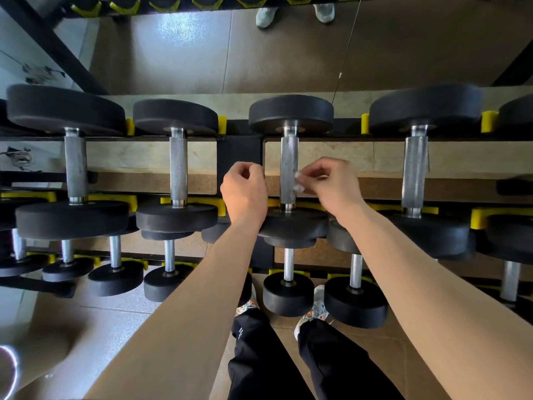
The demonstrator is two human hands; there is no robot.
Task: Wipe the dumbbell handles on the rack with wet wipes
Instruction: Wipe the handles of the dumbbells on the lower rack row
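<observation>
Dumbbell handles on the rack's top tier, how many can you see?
4: far left handle, second handle, third handle between the left hand and the right hand, which pinches a wet wipe, fourth handle on the right. More may sit beyond both frame edges.

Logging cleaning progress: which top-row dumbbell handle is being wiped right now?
The third visible handle from the left: the right hand pinches a white wipe against it. No hand is at any other.

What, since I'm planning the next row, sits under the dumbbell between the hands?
A lower tier of smaller dumbbells, then brown floor. The left forearm covers part of that tier, so anything there is unseen.
</observation>
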